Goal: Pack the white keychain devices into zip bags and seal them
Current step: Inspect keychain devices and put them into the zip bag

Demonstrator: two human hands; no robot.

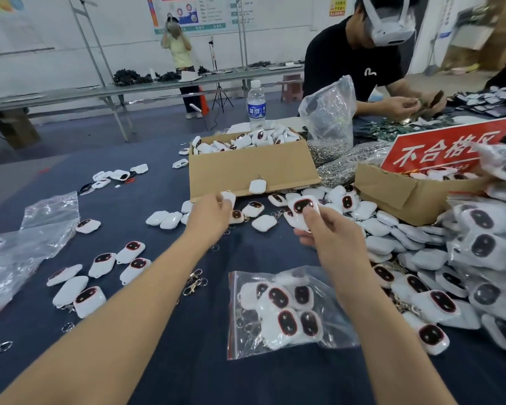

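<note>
Behind the zip bag (333, 325), keychain devices (243, 140) fill a cardboard box (246, 171).

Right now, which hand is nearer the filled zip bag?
Right. The right hand, holding a keychain device, is just beyond the zip bag; the left hand is farther away, up-left.

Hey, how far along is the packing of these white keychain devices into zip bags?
Done: filled bags are piled at the right. In hand: the left hand pinches a white device, the right hand holds a dark-faced device, and a zip bag with several inside lies in front, seal unclear. Left: loose devices across the table and more in the cardboard box.
</note>
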